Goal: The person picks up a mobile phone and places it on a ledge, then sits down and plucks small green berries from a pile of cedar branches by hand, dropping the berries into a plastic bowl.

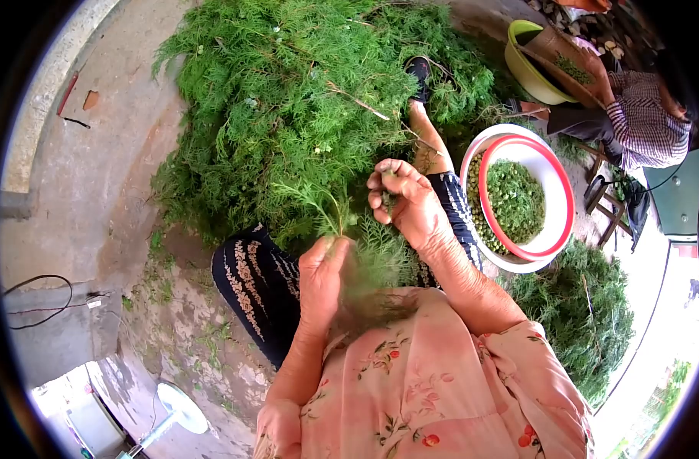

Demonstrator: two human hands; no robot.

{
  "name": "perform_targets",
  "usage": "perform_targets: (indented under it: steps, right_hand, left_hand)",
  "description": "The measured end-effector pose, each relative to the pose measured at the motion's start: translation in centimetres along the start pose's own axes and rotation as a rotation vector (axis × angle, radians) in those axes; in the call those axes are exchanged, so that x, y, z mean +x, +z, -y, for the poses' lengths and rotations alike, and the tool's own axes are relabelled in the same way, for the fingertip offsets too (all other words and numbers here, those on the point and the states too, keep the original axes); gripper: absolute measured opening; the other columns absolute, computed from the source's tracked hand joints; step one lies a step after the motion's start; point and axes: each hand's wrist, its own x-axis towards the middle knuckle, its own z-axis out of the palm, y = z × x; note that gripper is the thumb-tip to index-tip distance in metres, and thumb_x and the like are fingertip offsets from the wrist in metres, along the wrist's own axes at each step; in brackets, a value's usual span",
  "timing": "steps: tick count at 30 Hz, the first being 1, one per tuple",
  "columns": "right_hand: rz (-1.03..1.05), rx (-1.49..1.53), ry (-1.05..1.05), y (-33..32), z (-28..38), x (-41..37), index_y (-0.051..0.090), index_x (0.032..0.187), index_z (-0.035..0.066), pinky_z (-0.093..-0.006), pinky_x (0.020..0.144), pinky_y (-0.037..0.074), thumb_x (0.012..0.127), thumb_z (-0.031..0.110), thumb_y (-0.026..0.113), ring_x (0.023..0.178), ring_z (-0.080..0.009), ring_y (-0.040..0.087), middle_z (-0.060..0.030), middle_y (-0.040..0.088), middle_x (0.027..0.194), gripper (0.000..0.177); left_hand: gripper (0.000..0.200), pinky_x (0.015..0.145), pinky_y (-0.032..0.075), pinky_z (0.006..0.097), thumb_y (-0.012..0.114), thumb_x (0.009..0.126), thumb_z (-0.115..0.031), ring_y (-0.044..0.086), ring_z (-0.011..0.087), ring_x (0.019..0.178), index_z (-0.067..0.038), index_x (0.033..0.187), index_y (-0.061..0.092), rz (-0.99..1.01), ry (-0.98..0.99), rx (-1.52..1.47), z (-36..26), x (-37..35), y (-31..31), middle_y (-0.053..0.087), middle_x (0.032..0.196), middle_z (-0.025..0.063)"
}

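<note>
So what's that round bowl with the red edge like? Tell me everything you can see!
The round white basin with a thick red rim looks like smooth plastic. It's open on top, holding a heap of small green leafy and roundish bits. It sits in a wider white basin, with more little green-yellow round pieces showing beside it. It's by the person's right leg in dark patterned trousers. Neither hand is touching it. Its underside is hidden.
</note>
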Motion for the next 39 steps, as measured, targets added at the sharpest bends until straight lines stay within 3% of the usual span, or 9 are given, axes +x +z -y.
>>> perform_targets:
  steps: [6, 9, 10, 13, 18, 21, 26, 29, 39]
  right_hand:
    - [-0.028, -0.246, 0.100, -1.0, -2.1, -0.7, 0.057, 0.081, 0.008, -0.0199, 0.041, 0.033, 0.083, 0.032, 0.062, 0.051, -0.0089, 0.049, 0.0000, 0.053, 0.067, 0.025]
    - [-0.026, -0.541, -0.012, -1.0, -3.7, -0.8, 0.059, 0.099, 0.005, -0.0262, 0.073, 0.045, 0.084, 0.036, 0.060, 0.082, -0.0102, 0.054, -0.0026, 0.060, 0.088, 0.035]
    - [0.141, -0.623, -0.009, -1.0, -3.5, -0.9, 0.054, 0.112, 0.003, -0.0305, 0.090, 0.038, 0.082, 0.044, 0.060, 0.098, -0.0132, 0.049, -0.0052, 0.058, 0.101, 0.051]
    - [0.127, -0.706, 0.031, -0.4, -4.4, -1.1, 0.048, 0.118, 0.002, -0.0320, 0.093, 0.036, 0.076, 0.056, 0.060, 0.103, -0.0174, 0.047, -0.0075, 0.055, 0.105, 0.069]
    - [0.235, -0.653, -0.101, -0.7, -5.2, -1.0, 0.059, 0.091, 0.001, -0.0237, 0.054, 0.045, 0.082, 0.040, 0.063, 0.060, -0.0072, 0.050, 0.0027, 0.056, 0.065, 0.040]
    - [0.118, -1.014, -0.197, 0.2, -3.9, -1.9, 0.058, 0.085, -0.004, -0.0265, 0.054, 0.040, 0.079, 0.032, 0.067, 0.060, -0.0064, 0.040, -0.0037, 0.050, 0.059, 0.037]
    - [0.146, -0.950, -0.158, -0.2, -2.7, -1.8, 0.060, 0.077, 0.000, -0.0268, 0.051, 0.038, 0.077, 0.033, 0.069, 0.058, -0.0067, 0.038, -0.0028, 0.047, 0.057, 0.034]
    - [0.299, -1.054, -0.063, -2.1, -0.3, -0.6, 0.058, 0.071, 0.003, -0.0269, 0.053, 0.038, 0.077, 0.038, 0.067, 0.058, -0.0075, 0.039, -0.0004, 0.044, 0.056, 0.037]
    - [0.549, -1.401, -0.156, -2.7, 6.2, -2.3, 0.055, 0.067, 0.001, -0.0323, 0.052, 0.038, 0.077, 0.031, 0.068, 0.052, -0.0164, 0.045, -0.0092, 0.047, 0.056, 0.034]
  left_hand:
    - [0.026, 0.054, 0.038, 0.0227, 0.052, 0.089, -0.025, 0.046, 0.0093, 0.057, -0.002, 0.080, 0.060, -0.018, -0.126, -0.132, -1.1, 0.0, -0.1, 0.050, 0.065, 0.0001]
    - [0.027, 0.053, 0.037, 0.0228, 0.050, 0.090, -0.026, 0.045, 0.0097, 0.056, -0.001, 0.081, 0.058, 0.053, -0.153, -0.139, -1.0, 0.0, -0.2, 0.050, 0.065, 0.0008]
    - [0.030, 0.053, 0.037, 0.0232, 0.048, 0.091, -0.027, 0.044, 0.0096, 0.056, -0.002, 0.076, 0.054, 0.064, -0.135, -0.100, -1.6, -0.1, 0.1, 0.049, 0.064, 0.0010]
    - [0.031, 0.053, 0.036, 0.0239, 0.047, 0.092, -0.027, 0.043, 0.0099, 0.056, -0.003, 0.073, 0.051, 0.094, -0.169, -0.119, -2.2, -0.3, 0.3, 0.049, 0.064, 0.0016]
    - [0.030, 0.053, 0.037, 0.0227, 0.045, 0.090, -0.025, 0.046, 0.0085, 0.056, -0.002, 0.072, 0.054, 0.122, -0.066, 0.043, -2.9, -0.3, 0.0, 0.051, 0.063, 0.0016]
    - [0.026, 0.053, 0.038, 0.0228, 0.046, 0.090, -0.020, 0.046, 0.0090, 0.056, 0.000, 0.076, 0.056, 0.099, 0.083, 0.158, -2.6, -0.5, 0.1, 0.052, 0.065, 0.0019]
    - [0.019, 0.052, 0.039, 0.0233, 0.052, 0.088, -0.013, 0.047, 0.0098, 0.058, 0.004, 0.080, 0.056, 0.119, 0.144, 0.082, -2.3, -0.2, 0.5, 0.052, 0.070, 0.0020]
    - [0.021, 0.051, 0.038, 0.0226, 0.055, 0.086, -0.016, 0.045, 0.0091, 0.056, 0.003, 0.075, 0.055, 0.179, -0.232, -0.276, -2.2, -0.2, 0.1, 0.050, 0.068, 0.0013]
    - [0.016, 0.049, 0.039, 0.0198, 0.058, 0.082, -0.014, 0.047, 0.0071, 0.052, -0.001, 0.072, 0.058, 0.221, -0.319, -0.208, -3.7, -0.6, 2.1, 0.053, 0.062, 0.0005]
